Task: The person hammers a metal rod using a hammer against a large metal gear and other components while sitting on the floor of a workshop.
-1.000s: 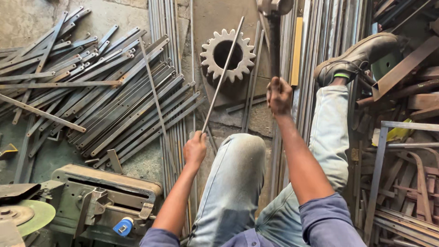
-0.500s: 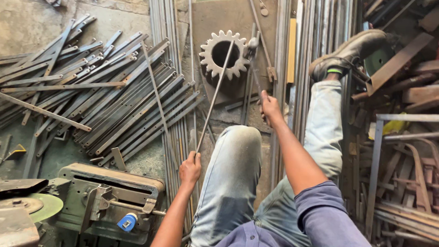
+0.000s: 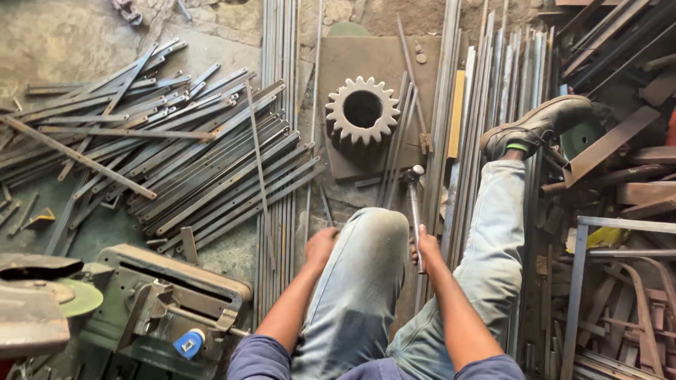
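Observation:
My right hand [image 3: 424, 248] grips the handle of a metal hammer [image 3: 412, 193]. The hammer points away from me between my legs, and its head lies low near the floor. My left hand [image 3: 320, 243] is down beside my left knee [image 3: 373, 232], next to a bundle of long thin rods [image 3: 282, 211]. Its fingers are curled and partly hidden, so I cannot tell whether it holds a rod. Beyond the hammer, a large toothed gear [image 3: 362, 110] lies on a rusty steel plate [image 3: 345, 56].
A heap of flat steel bars [image 3: 176, 141] covers the floor at left. A green cutting machine [image 3: 169, 299] stands at the lower left. My boot [image 3: 535, 127] rests on long strips [image 3: 486, 105]. Scrap angle iron and frames [image 3: 620, 232] crowd the right.
My right hand swung the hammer down from its raised position to the floor between my legs. My left hand lowered, and the thin rod it held up is no longer raised.

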